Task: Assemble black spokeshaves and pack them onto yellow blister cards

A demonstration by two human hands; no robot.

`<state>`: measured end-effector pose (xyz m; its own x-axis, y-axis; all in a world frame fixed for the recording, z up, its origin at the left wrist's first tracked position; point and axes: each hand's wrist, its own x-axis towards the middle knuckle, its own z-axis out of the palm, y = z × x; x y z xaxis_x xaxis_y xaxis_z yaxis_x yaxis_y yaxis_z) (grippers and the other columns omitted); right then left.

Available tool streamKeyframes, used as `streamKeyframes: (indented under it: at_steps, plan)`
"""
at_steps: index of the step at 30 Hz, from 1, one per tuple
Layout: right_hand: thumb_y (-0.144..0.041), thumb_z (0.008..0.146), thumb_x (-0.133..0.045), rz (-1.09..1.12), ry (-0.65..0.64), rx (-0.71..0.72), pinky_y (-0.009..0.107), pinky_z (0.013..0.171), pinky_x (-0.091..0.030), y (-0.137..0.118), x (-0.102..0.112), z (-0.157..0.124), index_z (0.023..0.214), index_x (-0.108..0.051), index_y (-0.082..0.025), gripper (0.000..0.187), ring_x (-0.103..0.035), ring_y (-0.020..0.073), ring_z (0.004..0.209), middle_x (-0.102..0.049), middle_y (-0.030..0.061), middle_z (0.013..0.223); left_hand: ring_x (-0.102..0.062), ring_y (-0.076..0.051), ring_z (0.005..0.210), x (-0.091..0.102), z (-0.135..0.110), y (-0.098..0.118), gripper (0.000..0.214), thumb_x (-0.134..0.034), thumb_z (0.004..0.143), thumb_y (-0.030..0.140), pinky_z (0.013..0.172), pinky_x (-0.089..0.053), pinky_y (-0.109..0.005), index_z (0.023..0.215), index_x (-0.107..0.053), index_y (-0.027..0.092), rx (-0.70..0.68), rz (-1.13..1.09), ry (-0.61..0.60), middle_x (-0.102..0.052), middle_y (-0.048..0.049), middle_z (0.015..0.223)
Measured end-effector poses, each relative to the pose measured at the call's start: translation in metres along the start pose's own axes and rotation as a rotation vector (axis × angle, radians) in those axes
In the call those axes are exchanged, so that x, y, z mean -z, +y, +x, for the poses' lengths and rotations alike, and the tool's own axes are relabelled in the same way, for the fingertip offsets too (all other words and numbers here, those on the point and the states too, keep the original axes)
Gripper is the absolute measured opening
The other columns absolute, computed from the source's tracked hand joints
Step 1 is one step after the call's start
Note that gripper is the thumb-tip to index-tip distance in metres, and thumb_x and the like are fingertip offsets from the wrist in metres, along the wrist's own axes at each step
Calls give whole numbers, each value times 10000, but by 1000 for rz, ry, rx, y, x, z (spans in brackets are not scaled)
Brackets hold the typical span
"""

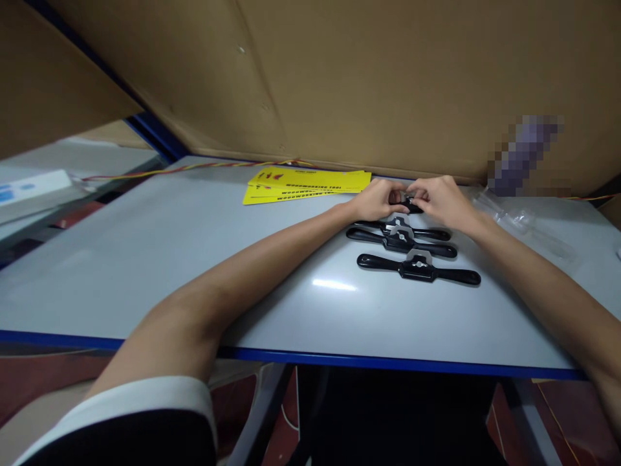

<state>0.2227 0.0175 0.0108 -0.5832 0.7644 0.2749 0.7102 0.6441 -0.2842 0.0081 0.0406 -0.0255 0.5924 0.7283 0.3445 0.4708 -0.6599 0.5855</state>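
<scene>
At the far side of the table, both of my hands close round a black spokeshave (408, 208), mostly hidden by the fingers. My left hand (378, 199) grips its left side with thumb and fingers curled. From the right, my right hand (440, 200) pinches near its middle; the exact part under the fingertips is hidden. Nearer to me lie three more black spokeshaves, one behind another: a front one (418, 267), a middle one (402, 241) and a rear one (431, 234) close under my hands. Each has a pale metal blade at its centre.
Yellow printed cards (303, 184) lie overlapped left of my hands. Clear plastic packaging (526, 223) sits to the right, near a blurred-out patch. A cardboard wall (339, 84) rises behind the grey table (160, 259), with a red and yellow wire (194, 169) along its foot.
</scene>
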Motion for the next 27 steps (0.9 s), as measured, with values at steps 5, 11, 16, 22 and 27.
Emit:
streamKeyframes:
  at_steps: [5, 11, 16, 22, 27]
  plan:
    - [-92, 945, -530, -180, -89, 97, 341, 852, -475, -9, -2, -2, 1226, -764, -125, 367, -730, 279, 1034, -798, 152, 1173, -491, -137, 656, 0, 0, 2, 313, -775, 786, 427, 658, -365, -270, 842, -704, 127, -25, 7, 26, -561, 31, 666]
    - [-78, 960, -511, -311, -97, 62, 359, 897, -485, -13, -1, -3, 1284, -736, -129, 398, -710, 311, 1141, -780, 169, 1257, -502, -139, 648, 0, 0, 3, 310, -772, 779, 432, 645, -361, -271, 833, -686, 140, -9, -3, 22, -565, 35, 657]
    - [-100, 967, -552, -262, -76, 8, 331, 837, -484, -14, -2, -5, 1273, -731, -151, 358, -727, 286, 1047, -800, 150, 1160, -494, -141, 652, -1, 0, 1, 331, -782, 772, 445, 649, -348, -275, 842, -683, 137, -1, -3, 30, -564, 31, 666]
    - [-98, 947, -593, -131, -60, 27, 310, 793, -470, -3, -4, -3, 1213, -763, -173, 324, -732, 241, 890, -807, 83, 979, -489, -139, 653, -1, 1, 1, 350, -780, 778, 463, 655, -346, -274, 856, -686, 135, 6, -11, 19, -567, 26, 672]
    - [-128, 950, -616, -86, -101, 9, 323, 790, -493, 0, -1, -1, 1187, -795, -180, 302, -751, 246, 865, -821, 91, 940, -480, -137, 651, 0, 0, -1, 406, -773, 796, 479, 664, -354, -272, 981, -728, 120, 1, -22, -5, -581, 25, 684]
